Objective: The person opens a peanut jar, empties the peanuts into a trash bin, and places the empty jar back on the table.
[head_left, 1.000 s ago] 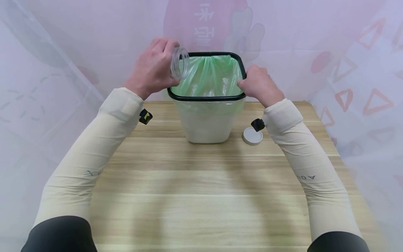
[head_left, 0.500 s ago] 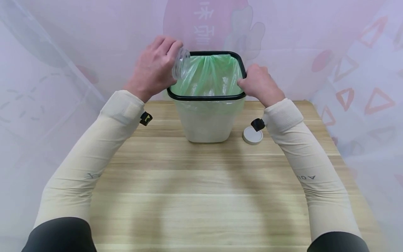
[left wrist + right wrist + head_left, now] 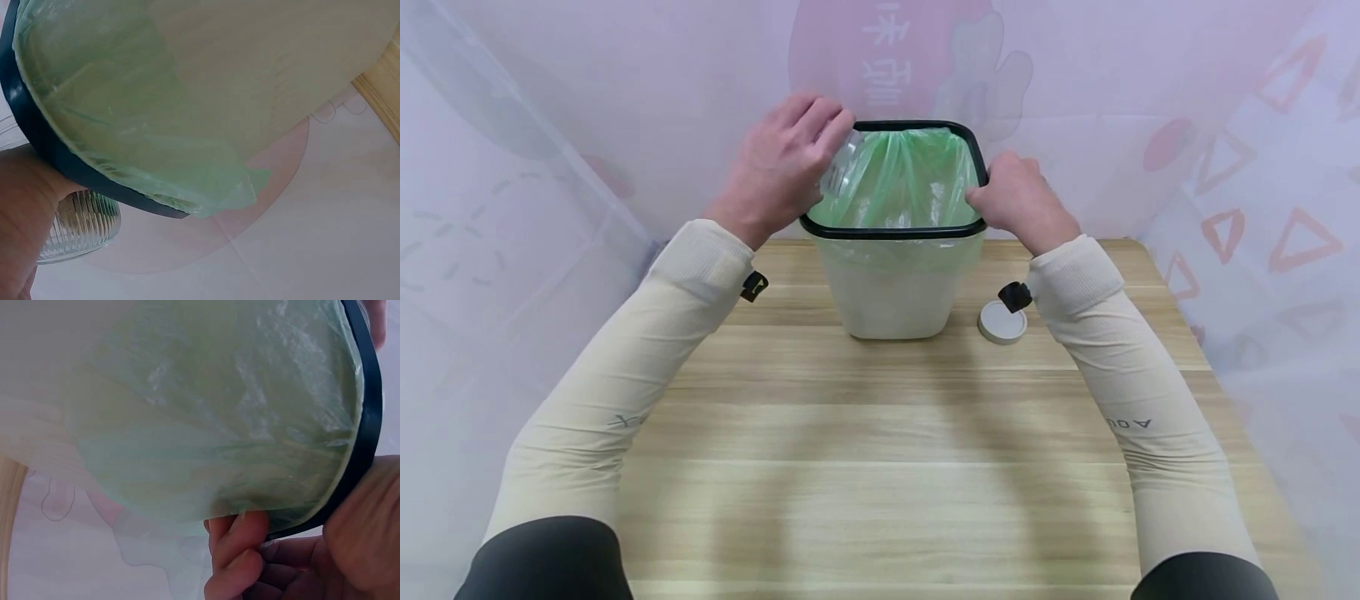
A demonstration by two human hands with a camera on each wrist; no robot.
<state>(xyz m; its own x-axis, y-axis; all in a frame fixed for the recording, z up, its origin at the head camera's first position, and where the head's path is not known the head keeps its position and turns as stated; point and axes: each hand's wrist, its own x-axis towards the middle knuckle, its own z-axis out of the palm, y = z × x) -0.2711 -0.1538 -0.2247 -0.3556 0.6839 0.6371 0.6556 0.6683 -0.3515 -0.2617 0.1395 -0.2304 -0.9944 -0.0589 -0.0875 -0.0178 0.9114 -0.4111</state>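
In the head view my left hand (image 3: 784,162) grips a clear glass jar (image 3: 844,169), tipped with its mouth over the left side of a pale trash bin (image 3: 895,292). Ribbed glass shows on the jar (image 3: 94,225) in the left wrist view, beneath the bin's rim; the hand covers much of it. A green plastic bag (image 3: 917,179) lines the bin, held by a black rim ring (image 3: 891,234). My right hand (image 3: 1024,200) grips the rim at the right, with curled fingers (image 3: 240,540) under its edge in the right wrist view.
A round white lid (image 3: 1002,322) lies on the wooden table (image 3: 880,467) to the right of the bin's base. Behind the table hangs a pale printed curtain (image 3: 700,67), which continues down both sides.
My left hand has shifted right and tipped the jar further over the bin, so its round mouth is no longer plainly seen. The right hand stays on the rim.
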